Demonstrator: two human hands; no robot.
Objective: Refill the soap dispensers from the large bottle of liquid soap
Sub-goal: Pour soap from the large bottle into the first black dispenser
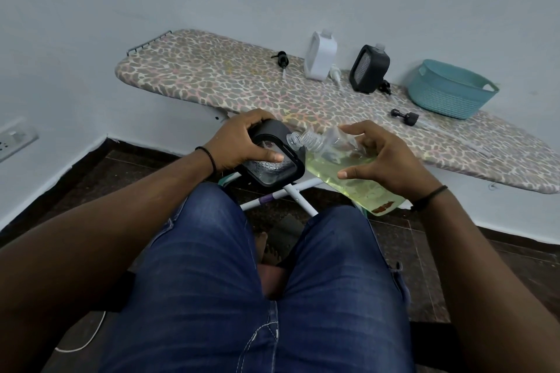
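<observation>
My left hand (242,142) grips a black soap dispenser (272,166) with a clear window, tilted over my lap, its clear threaded neck pointing right. My right hand (385,160) holds the large clear bottle (342,172) of yellow-green liquid soap, tipped leftward so its open mouth meets the dispenser's neck. On the ironing board (212,82) stand a white dispenser (320,56) and a second black dispenser (369,70), both without pumps. A black pump (282,59), a white pump (335,73) and another black pump (404,116) lie loose on the board.
A teal plastic basket (451,89) sits at the right end of the board, near the wall. The board's white legs (291,194) cross just beyond my knees. A wall socket (15,139) is at the left and a white cable (85,339) lies on the dark floor.
</observation>
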